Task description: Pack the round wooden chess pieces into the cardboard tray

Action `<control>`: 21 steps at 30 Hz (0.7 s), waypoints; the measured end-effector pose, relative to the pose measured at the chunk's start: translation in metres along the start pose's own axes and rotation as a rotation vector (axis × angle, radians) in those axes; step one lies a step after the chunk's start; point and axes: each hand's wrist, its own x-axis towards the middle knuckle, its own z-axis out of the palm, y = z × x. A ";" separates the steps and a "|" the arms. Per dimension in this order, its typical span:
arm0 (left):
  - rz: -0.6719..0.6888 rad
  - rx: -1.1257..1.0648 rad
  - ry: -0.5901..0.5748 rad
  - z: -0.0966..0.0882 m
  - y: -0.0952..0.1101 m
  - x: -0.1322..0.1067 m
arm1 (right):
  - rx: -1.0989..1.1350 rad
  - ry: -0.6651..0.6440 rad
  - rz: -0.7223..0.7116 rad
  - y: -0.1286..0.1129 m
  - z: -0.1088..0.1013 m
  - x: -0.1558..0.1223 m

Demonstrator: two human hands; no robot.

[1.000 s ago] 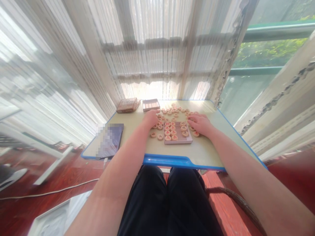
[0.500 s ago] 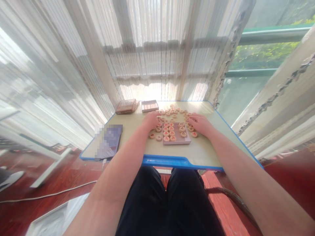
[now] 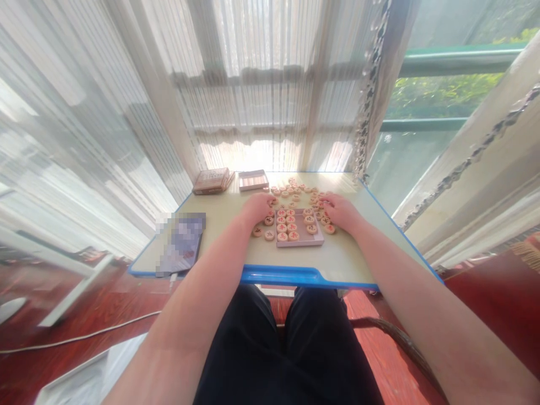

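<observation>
Fingers of my left hand (image 3: 257, 207) are curled round a round wooden Chinese chess piece (image 3: 273, 201), left of the pile. My right hand (image 3: 340, 210) reaches in from the other side, its fingers bent and closed over a chess piece among those at the right; the fingers partly hide it. Between my hands lies a shallow open box (image 3: 300, 243). Two columns of red-marked pieces (image 3: 291, 227) fill its left side, and a short column of dark-marked pieces (image 3: 310, 220) stands at its right. A bare strip of box floor shows between them.
Loose chess pieces (image 3: 292, 187) are scattered behind the box, with several more beside it. Another shallow box (image 3: 253, 180) and a stack of flat brown boxes (image 3: 211, 180) stand at the back left. A cabled tablet (image 3: 185, 242) lies at the left of the blue-edged table (image 3: 228, 247).
The view has shifted slightly, so the table sits a little further left. Both hands stay beside the box, with small finger movements among the pieces. The box contents look the same.
</observation>
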 end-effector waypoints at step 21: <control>-0.039 0.069 0.097 -0.007 0.002 -0.005 | -0.111 0.031 0.048 0.006 -0.002 0.003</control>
